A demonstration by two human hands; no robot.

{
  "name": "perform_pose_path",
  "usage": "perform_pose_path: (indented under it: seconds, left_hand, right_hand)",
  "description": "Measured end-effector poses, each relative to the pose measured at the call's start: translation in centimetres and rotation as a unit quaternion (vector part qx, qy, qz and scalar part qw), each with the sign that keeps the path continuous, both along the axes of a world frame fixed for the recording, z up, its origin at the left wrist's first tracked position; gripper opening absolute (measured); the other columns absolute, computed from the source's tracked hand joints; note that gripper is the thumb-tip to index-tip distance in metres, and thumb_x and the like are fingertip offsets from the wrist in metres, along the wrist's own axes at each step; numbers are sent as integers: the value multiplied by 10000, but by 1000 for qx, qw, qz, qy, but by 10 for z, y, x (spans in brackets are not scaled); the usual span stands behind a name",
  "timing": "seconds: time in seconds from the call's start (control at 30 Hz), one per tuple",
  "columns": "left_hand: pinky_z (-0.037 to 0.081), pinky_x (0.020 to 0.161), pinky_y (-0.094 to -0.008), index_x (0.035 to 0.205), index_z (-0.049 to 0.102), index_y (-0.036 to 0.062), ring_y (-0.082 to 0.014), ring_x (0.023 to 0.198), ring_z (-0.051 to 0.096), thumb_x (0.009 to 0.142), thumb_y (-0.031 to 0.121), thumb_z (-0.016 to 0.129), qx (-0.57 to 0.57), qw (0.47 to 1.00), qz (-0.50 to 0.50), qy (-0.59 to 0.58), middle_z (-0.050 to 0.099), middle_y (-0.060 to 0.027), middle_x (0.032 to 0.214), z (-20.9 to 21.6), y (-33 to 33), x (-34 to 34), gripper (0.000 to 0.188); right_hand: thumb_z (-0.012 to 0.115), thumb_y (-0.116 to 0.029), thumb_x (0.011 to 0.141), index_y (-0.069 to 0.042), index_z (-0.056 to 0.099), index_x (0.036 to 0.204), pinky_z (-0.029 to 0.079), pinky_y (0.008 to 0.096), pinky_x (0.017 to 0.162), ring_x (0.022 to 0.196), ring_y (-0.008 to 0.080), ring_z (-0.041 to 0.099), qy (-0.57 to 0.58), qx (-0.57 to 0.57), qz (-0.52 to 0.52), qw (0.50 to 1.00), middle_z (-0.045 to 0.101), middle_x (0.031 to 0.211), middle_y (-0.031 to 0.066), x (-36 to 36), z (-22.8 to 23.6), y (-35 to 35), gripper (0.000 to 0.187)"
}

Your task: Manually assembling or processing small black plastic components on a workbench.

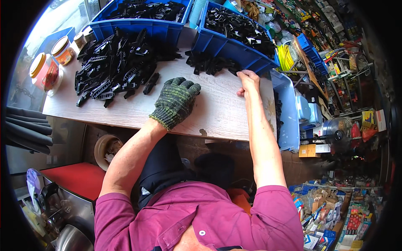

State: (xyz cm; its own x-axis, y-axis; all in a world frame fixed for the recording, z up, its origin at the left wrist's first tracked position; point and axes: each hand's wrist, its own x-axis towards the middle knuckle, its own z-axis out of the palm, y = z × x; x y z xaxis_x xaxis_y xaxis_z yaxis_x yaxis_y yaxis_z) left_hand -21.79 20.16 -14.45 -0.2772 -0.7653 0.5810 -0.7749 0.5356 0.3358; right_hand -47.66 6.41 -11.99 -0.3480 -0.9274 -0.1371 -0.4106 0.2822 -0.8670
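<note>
Gloved left hand [176, 100] lies flat on the bare worktop [217, 113], grip spread and holding nothing, just beside a heap of black plastic parts [117, 67]. Bare right hand [248, 81] is at the worktop's right edge, fingers curled together touching a smaller pile of black parts [211, 63]. 2 blue bins [217, 45] behind hold more.

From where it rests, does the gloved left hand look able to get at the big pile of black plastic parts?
Probably yes. The left hand lies flat on the table, its fingertips just short of the pile. Only bare tabletop lies between them, and the nearest loose part sits close to the fingers.
</note>
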Motion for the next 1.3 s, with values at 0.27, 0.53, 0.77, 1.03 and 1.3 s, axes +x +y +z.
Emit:
perform_pose_path:
  seconds: [0.27, 0.53, 0.77, 1.03, 1.3]
  left_hand:
    - [483, 897, -471, 1010, 667, 111, -329, 1010, 613, 767, 105, 692, 4, 1000, 3, -1, 661, -104, 979, 3, -3, 2, 244]
    - [486, 892, -476, 1029, 669, 111, -332, 1001, 614, 795, 125, 689, 10, 1000, 4, 14, 663, -104, 981, 0, -6, 3, 235]
    - [478, 907, -479, 1170, 662, 105, -362, 1076, 611, 823, 136, 700, -37, 996, 39, 70, 673, -119, 1144, 1, -3, 6, 350]
    - [535, 865, -436, 1185, 681, 68, -365, 1016, 649, 869, 53, 705, -37, 974, -45, 218, 690, -160, 1112, 11, 23, -25, 318]
    - [561, 802, -399, 1189, 674, 57, -326, 954, 714, 941, 102, 658, 126, 929, -46, 346, 726, -161, 1040, 1, 36, -45, 253]
  right_hand:
    - [769, -277, 867, -66, 698, 1158, 452, 297, 371, 407, 107, 429, 50, 25, 52, 997, 639, 781, 58, 9, 7, -7, 366]
    - [712, -257, 915, 25, 673, 1072, 507, 306, 393, 404, 109, 460, -32, -5, 52, 998, 548, 617, 33, -10, -4, 6, 325]
    - [623, -280, 1001, -26, 622, 1025, 583, 390, 498, 414, 124, 463, -207, -36, 129, 969, 419, 507, -8, -11, -5, 69, 256]
    - [669, -355, 972, -27, 619, 988, 509, 329, 437, 421, 119, 464, -308, 0, 288, 907, 417, 504, -6, 30, -10, 134, 332]
    - [724, -397, 952, 3, 695, 995, 430, 273, 394, 374, 82, 403, -291, -18, 288, 912, 462, 501, -21, 41, -13, 145, 403]
